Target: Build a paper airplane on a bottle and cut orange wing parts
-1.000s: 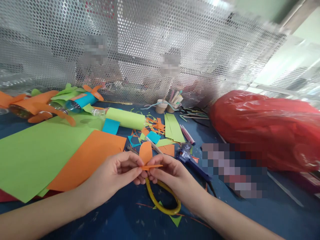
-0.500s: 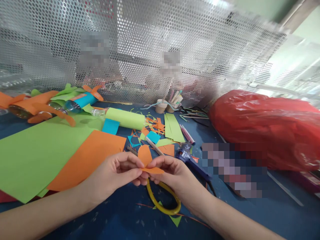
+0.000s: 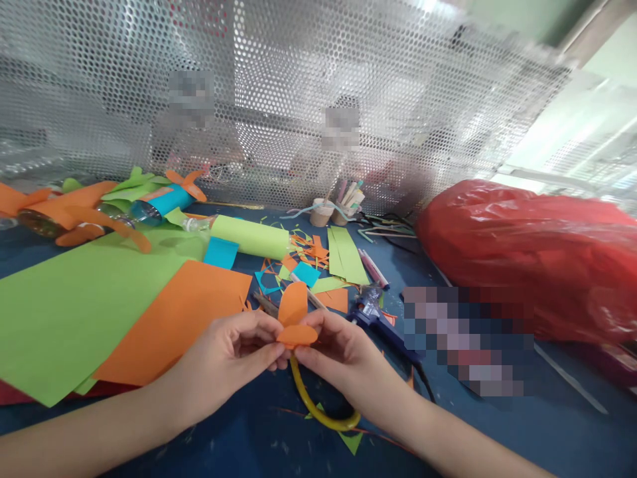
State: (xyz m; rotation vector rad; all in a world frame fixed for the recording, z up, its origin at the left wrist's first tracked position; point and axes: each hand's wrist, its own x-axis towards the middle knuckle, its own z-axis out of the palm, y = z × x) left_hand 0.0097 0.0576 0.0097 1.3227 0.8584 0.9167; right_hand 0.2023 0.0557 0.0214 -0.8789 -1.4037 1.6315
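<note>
Papercraft at a blue tabletop [image 3: 223, 438], with positions given from the blue glue gun [image 3: 385, 328] as the wearer sees them. Red marks [image 3: 199, 16] seen through the screen, far beyond the glue gun and to its left, are too blurred to read; a pixelated patch just right of the gun hides what lies there.

The orange paper piece [image 3: 294, 315], left of the gun, has two smooth, rounded lobes, one upright and one tipped toward the wearer. The left hand [image 3: 231, 345] pinches its left base between thumb and fingers; the right hand [image 3: 343, 342] grips its right side likewise. Below them, nearer than the gun, curves a glossy yellow loop [image 3: 323, 417], partly covered by the right hand.

Far left of the gun lie a matte green sheet [image 3: 99, 299] and, overlapping it, an orange sheet [image 3: 184, 318]. Beyond the gun and leftward, a clear plastic bottle [image 3: 251, 236] wrapped in green paper rests on its side. Right of and beyond the gun bulges a wrinkled, shiny red plastic bag [image 3: 522, 255]; farthest back stands a perforated metal screen [image 3: 298, 79].

Counts: two blue paper squares [image 3: 220, 252], left of the gun; two slim markers [image 3: 373, 269], just beyond it; two small cups [image 3: 321, 212] holding sticks and pens, farther beyond.
</note>
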